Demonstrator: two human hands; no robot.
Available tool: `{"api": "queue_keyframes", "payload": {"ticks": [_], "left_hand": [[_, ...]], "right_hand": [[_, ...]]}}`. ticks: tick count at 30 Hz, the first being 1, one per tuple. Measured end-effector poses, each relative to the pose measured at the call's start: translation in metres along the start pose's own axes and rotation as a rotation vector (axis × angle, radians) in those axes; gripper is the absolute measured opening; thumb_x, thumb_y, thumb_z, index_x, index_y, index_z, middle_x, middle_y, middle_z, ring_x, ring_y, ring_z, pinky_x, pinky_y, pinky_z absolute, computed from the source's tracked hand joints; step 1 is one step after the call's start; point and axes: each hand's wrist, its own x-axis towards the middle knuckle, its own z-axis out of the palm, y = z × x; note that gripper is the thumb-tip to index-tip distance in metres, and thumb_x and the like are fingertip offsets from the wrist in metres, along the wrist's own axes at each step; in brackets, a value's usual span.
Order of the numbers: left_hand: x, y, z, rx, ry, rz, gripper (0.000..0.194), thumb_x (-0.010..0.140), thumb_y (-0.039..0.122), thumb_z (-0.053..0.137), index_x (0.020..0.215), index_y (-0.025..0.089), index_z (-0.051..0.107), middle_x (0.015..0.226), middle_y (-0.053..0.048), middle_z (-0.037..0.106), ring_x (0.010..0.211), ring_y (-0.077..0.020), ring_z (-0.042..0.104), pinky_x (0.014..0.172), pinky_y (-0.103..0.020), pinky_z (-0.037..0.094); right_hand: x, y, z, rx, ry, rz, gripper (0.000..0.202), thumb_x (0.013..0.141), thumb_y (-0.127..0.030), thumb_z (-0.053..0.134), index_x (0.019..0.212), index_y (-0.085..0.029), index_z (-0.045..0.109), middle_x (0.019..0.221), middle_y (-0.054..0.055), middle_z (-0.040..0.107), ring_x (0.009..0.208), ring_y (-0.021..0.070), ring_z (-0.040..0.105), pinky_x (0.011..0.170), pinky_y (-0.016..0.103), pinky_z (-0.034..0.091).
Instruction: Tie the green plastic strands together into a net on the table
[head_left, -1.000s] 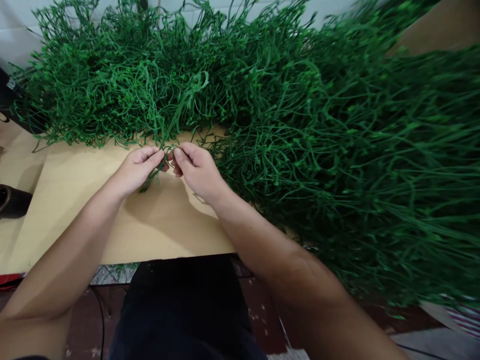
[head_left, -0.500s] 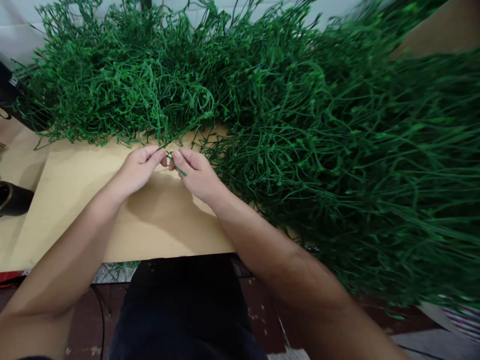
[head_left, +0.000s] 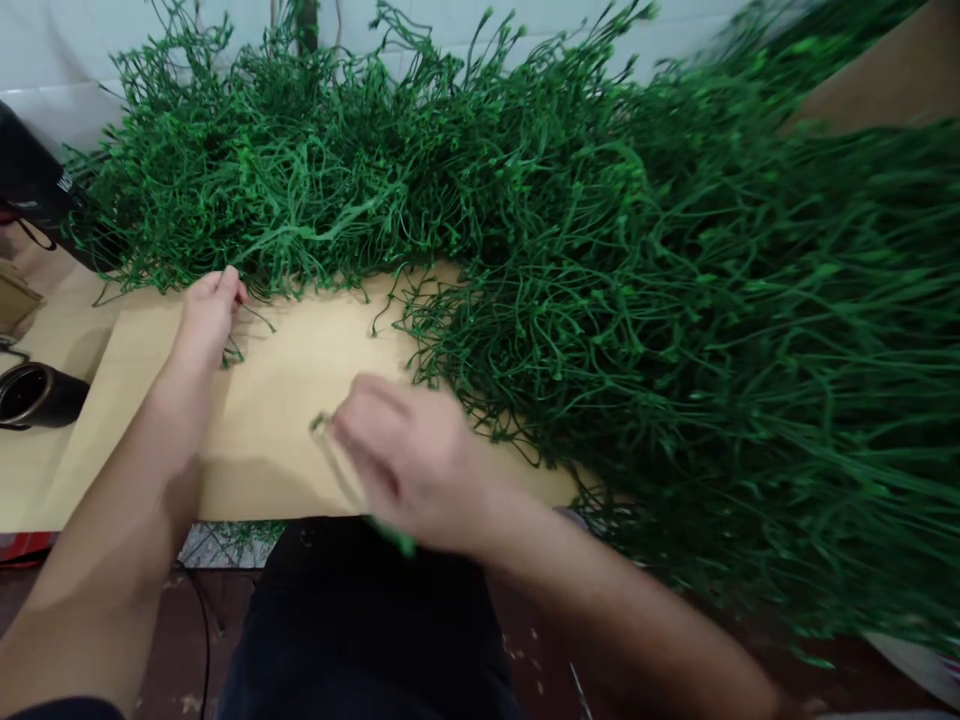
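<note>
Thin green plastic stems with small tips lie in a large heap [head_left: 525, 230] over the back and right of the tan board [head_left: 285, 400]. At the board's back left, my left hand [head_left: 214, 310] is closed in a pinch on green stems, whose ends stick out below and beside the fingers. Nearer the front edge, my right hand [head_left: 409, 450] is blurred by motion, its fingers closed on a single green stem [head_left: 341, 475]. That stem runs down to a brighter green tip below the hand.
A dark cup [head_left: 45, 396] stands at the left, with a black bottle [head_left: 45, 190] leaning behind it. Brown cardboard [head_left: 885, 75] rises at the back right. White tiles [head_left: 82, 60] form the back wall. Green strands lie below the board's front edge.
My hands have moved apart: the left one went left and slightly back, the right one came toward the front edge with a stem. The view has shifted slightly.
</note>
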Motion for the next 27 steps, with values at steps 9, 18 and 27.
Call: {"api": "queue_keyframes", "payload": {"ticks": [9,18,27], "left_hand": [[-0.03,0.031,0.036,-0.269,-0.219,-0.141,0.033,0.087,0.041,0.054,0.073,0.013,0.066,0.06,-0.003,0.062,0.058,-0.0103,0.06,0.058,-0.02,0.047],[-0.044,0.033,0.043,-0.313,-0.321,-0.167,0.033,0.081,0.043,0.061,0.093,0.014,0.072,0.101,-0.011,0.072,0.097,-0.0195,0.066,0.079,-0.026,0.055],[-0.041,0.025,0.056,-0.411,-0.274,-0.244,0.034,0.086,0.036,0.052,0.112,0.018,0.066,0.094,-0.005,0.072,0.078,-0.0141,0.067,0.057,-0.018,0.052]], "right_hand": [[-0.01,0.065,-0.101,-0.787,0.099,0.812,0.049,0.085,-0.041,0.054,0.122,-0.009,0.058,0.119,0.024,0.053,0.125,0.0405,0.04,0.093,0.058,0.035],[0.015,0.059,-0.013,-0.223,0.022,0.343,0.038,0.084,-0.036,0.053,0.114,-0.014,0.059,0.117,0.016,0.057,0.113,0.0303,0.05,0.095,0.051,0.043],[0.033,0.072,0.054,0.28,0.06,0.567,0.018,0.083,-0.03,0.054,0.096,-0.017,0.051,0.101,0.009,0.061,0.095,0.0193,0.057,0.084,0.037,0.047]]}}
